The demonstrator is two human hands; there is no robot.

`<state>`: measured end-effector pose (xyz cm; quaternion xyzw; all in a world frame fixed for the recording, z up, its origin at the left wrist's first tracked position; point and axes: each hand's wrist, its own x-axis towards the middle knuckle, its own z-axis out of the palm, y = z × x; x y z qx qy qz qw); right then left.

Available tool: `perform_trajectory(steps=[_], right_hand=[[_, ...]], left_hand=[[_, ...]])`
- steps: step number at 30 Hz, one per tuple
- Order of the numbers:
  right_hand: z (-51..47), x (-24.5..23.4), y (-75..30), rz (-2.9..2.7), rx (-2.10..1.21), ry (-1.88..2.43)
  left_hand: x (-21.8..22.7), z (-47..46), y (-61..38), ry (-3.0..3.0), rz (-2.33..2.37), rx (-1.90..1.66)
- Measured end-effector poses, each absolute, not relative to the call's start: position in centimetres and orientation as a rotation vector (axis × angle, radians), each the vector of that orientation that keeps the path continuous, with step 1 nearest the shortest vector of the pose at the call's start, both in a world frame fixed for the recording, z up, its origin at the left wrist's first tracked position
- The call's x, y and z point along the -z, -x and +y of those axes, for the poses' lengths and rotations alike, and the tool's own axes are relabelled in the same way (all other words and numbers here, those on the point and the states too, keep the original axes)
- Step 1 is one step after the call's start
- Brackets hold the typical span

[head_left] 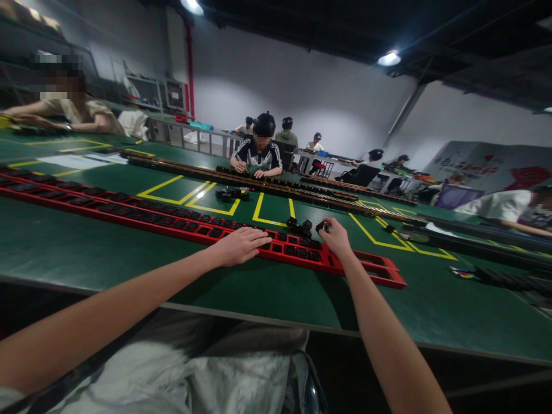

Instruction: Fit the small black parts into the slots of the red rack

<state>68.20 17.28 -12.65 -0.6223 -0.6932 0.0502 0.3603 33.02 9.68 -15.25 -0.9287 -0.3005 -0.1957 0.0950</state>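
A long red frame point(379, 270) lies across the green table, most of its slots filled with small black parts. My left hand point(239, 246) rests flat on the frame, fingers stretched out over the filled slots. My right hand point(335, 237) is just behind the frame, fingers pinched on a small black part point(322, 226). A few loose black parts point(299, 225) lie on the table right beside that hand. The frame's last slots at the right end are empty.
Yellow taped boxes point(267, 214) mark the green table point(86, 253). More loose black parts point(233, 194) lie farther back. A person point(259, 152) works opposite at another long dark frame point(276, 185). Other people sit at the left and right edges. Small coloured items point(463, 273) lie at right.
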Motion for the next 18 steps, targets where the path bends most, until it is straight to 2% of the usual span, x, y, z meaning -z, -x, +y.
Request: perform_trajectory(steps=[5,18], right_hand=[[17.2,12.9,-67.7,-1.829,-0.236,1.296],[14.8,11.6,-64.8,-2.103,-0.235,1.172]], left_hand=[[15.3,9.7,-33.0,2.734,-0.941,0.569],[15.2,9.6,-33.1,2.649,-1.042,0.592]])
